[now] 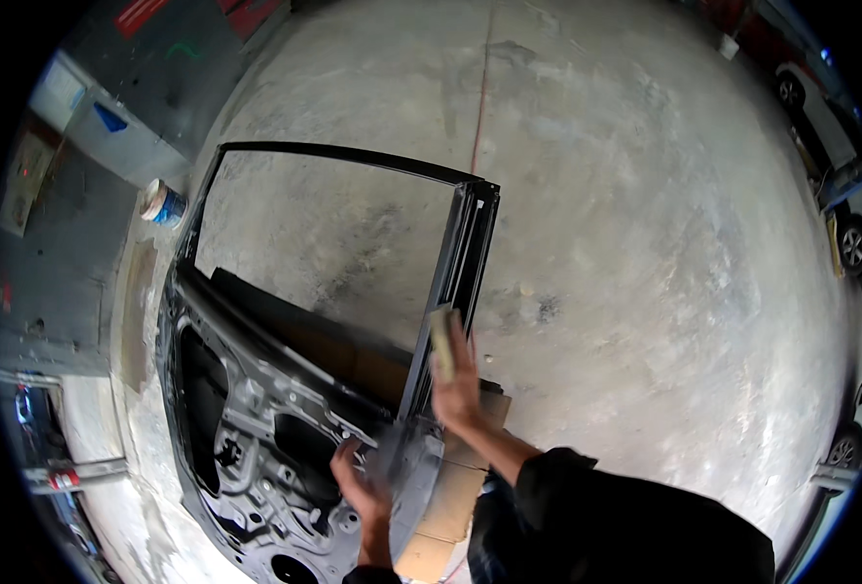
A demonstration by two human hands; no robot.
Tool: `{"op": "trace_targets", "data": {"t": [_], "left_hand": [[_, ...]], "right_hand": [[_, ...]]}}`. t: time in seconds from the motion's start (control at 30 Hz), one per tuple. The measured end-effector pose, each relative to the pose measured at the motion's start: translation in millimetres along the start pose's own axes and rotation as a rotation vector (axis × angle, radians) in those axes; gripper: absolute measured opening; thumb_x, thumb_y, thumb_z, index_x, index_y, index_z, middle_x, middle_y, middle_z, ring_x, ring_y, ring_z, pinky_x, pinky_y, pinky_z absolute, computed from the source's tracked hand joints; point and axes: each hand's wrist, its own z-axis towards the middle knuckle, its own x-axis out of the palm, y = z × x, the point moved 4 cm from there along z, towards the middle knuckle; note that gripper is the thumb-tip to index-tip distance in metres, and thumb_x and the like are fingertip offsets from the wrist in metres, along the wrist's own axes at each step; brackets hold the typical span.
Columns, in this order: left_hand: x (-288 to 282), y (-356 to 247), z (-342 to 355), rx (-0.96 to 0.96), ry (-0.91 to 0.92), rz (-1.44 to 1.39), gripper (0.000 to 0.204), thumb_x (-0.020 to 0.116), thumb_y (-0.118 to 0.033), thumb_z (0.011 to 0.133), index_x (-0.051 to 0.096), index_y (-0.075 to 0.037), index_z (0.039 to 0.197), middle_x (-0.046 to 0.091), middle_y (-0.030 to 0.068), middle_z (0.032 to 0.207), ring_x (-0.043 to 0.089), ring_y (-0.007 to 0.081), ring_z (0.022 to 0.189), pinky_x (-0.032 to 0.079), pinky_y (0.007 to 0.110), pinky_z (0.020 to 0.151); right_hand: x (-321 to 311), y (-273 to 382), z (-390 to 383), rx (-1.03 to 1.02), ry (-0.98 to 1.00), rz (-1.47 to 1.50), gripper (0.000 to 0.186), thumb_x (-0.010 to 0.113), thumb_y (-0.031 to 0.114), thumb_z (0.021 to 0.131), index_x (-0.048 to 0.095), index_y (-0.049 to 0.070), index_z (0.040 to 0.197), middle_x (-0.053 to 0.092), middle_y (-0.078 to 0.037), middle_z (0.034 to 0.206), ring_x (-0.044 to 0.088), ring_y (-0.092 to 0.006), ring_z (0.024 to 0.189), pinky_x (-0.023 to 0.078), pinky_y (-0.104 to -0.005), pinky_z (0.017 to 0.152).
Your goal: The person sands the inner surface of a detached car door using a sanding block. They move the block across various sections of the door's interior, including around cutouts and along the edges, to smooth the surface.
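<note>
A dark car door shell (285, 389) with a window frame and cut-out inner panel lies in front of me. My right hand (458, 389) grips a flat tan block, like a sanding block (442, 343), and holds it against the window frame's right upright (438, 277). Lower and to the left, my left hand (361, 482) is at the upper right part of the inner panel, its fingers bent. A grey, smeared patch (386, 456) lies beside those fingers; whether it is a pad or cloth is too blurred to tell.
Cardboard (445, 496) lies under the door's right side. A white and blue bucket (163, 204) stands by the wall at the left. A thin red line (480, 117) runs across the concrete floor (625, 243). Parked cars (854, 243) line the far right edge.
</note>
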Motion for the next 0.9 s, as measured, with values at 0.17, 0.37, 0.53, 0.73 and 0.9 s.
{"op": "trace_targets", "data": {"t": [0.17, 0.37, 0.53, 0.73, 0.9], "left_hand": [[144.3, 75.3, 86.9, 0.314, 0.336, -0.001, 0.04, 0.047, -0.024, 0.108, 0.054, 0.006, 0.134, 0.057, 0.0238, 0.137, 0.057, 0.0323, 0.124, 0.047, 0.037, 0.101], [190.9, 77.2, 71.3, -0.505, 0.547, -0.558, 0.054, 0.041, -0.046, 0.111, 0.063, 0.003, 0.114, 0.064, 0.0096, 0.111, 0.058, 0.0157, 0.099, 0.047, 0.031, 0.082], [181.8, 33.6, 102.0, -0.628, 0.636, -0.402, 0.063, 0.038, -0.054, 0.111, 0.067, 0.001, 0.098, 0.056, -0.002, 0.082, 0.045, 0.0101, 0.076, 0.041, 0.031, 0.069], [187.3, 92.8, 88.0, -0.453, 0.76, -1.162, 0.051, 0.048, -0.041, 0.109, 0.051, -0.003, 0.142, 0.06, 0.0099, 0.135, 0.06, 0.0168, 0.12, 0.049, 0.033, 0.101], [180.7, 67.0, 88.4, -0.531, 0.702, -0.967, 0.054, 0.048, -0.042, 0.108, 0.051, -0.002, 0.145, 0.059, 0.0095, 0.139, 0.056, 0.0204, 0.127, 0.043, 0.036, 0.11]], "right_hand": [[51.9, 13.8, -1.5, -0.074, -0.055, 0.039, 0.079, 0.066, 0.016, 0.092, 0.027, -0.012, 0.155, 0.024, -0.036, 0.162, 0.029, -0.0508, 0.15, 0.03, -0.0514, 0.122], [26.4, -16.7, 104.9, -0.148, -0.213, 0.149, 0.072, 0.057, 0.012, 0.098, 0.025, -0.006, 0.159, 0.026, -0.03, 0.164, 0.031, -0.0456, 0.151, 0.03, -0.0485, 0.123], [12.9, -6.1, 186.0, -0.145, -0.296, 0.281, 0.065, 0.056, 0.013, 0.1, 0.03, -0.008, 0.156, 0.034, -0.03, 0.16, 0.036, -0.046, 0.148, 0.031, -0.0463, 0.122], [58.9, -6.6, -26.2, 0.117, -0.137, 0.305, 0.065, 0.048, 0.023, 0.104, 0.026, -0.001, 0.16, 0.025, -0.028, 0.166, 0.025, -0.0415, 0.154, 0.023, -0.0494, 0.125], [43.3, -12.5, 29.8, 0.085, -0.065, 0.323, 0.064, 0.048, 0.023, 0.105, 0.026, 0.002, 0.161, 0.021, -0.025, 0.168, 0.021, -0.0388, 0.156, 0.021, -0.0481, 0.126]]}}
